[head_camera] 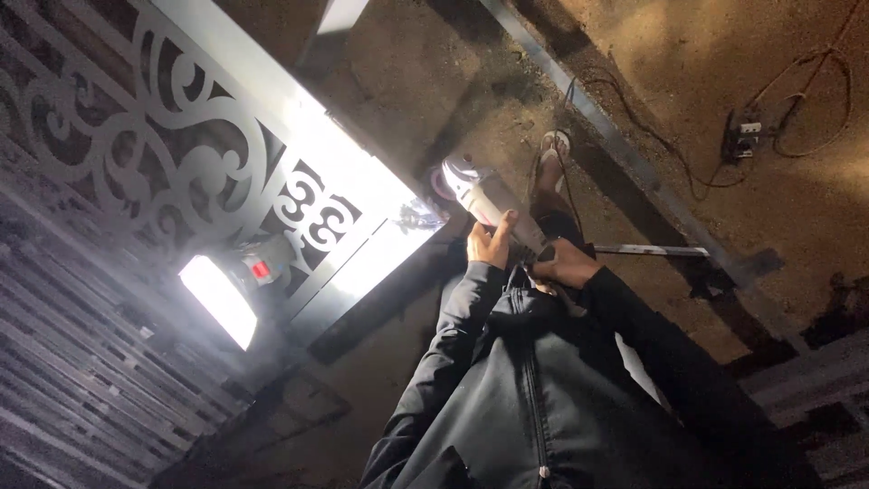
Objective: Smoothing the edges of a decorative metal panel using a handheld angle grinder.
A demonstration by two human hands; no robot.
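Both of my hands hold a white angle grinder in front of my dark zip jacket. My left hand wraps the grinder's body from the left. My right hand grips its rear end, where the cord leaves. The grinder's disc sits close to the lit corner of a metal gate panel with scroll cutouts; whether they touch I cannot tell.
A bright work lamp with a red switch shines beside the panel. My sandalled foot stands on the dirt ground. A long metal bar runs diagonally past it. A power strip with looped cables lies at the upper right. Slatted metal fills the lower left.
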